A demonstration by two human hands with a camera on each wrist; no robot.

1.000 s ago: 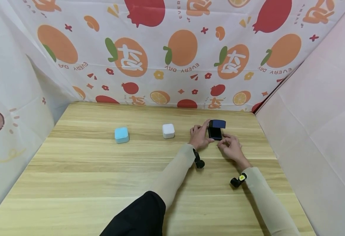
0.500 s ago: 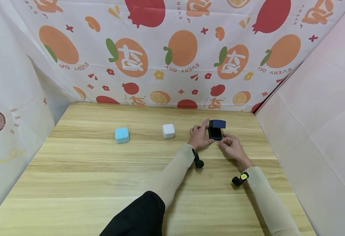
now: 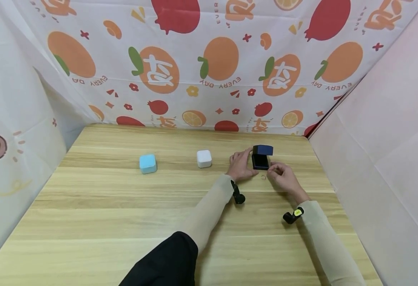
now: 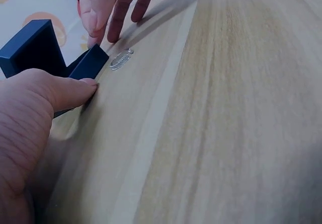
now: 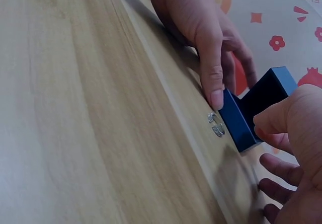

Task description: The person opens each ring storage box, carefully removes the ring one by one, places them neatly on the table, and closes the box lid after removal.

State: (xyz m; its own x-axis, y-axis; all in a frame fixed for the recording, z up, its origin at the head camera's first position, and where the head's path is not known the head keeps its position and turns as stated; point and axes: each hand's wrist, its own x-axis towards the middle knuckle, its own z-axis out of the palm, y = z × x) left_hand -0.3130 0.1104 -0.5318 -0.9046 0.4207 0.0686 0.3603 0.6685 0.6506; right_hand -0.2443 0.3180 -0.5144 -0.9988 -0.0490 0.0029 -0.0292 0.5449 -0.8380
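A dark blue ring box (image 3: 262, 150) stands on the table at the back right, lid raised, its dark inside showing. My left hand (image 3: 240, 167) holds it from the left side, the thumb (image 4: 75, 90) on its front corner and the other fingers towards its back. By the right edge of the box is my right hand (image 3: 284, 177), thumb and forefinger close together and the other fingers loosely curled. No object shows between them. A silver ring (image 5: 217, 125) lies on the wood just in front of the box, apart from both hands.
To the left of the hands are a white rounded block (image 3: 204, 159) and, farther left, a light blue one (image 3: 147, 164). Behind the wooden table (image 3: 123, 214) hangs a fruit-print cloth (image 3: 191, 67). Pale cloth (image 3: 384, 151) closes the right side.
My right hand has shifted slightly back and right, off the ring, which now shows fully in front of the box. My left hand keeps nearly the same place at the box.
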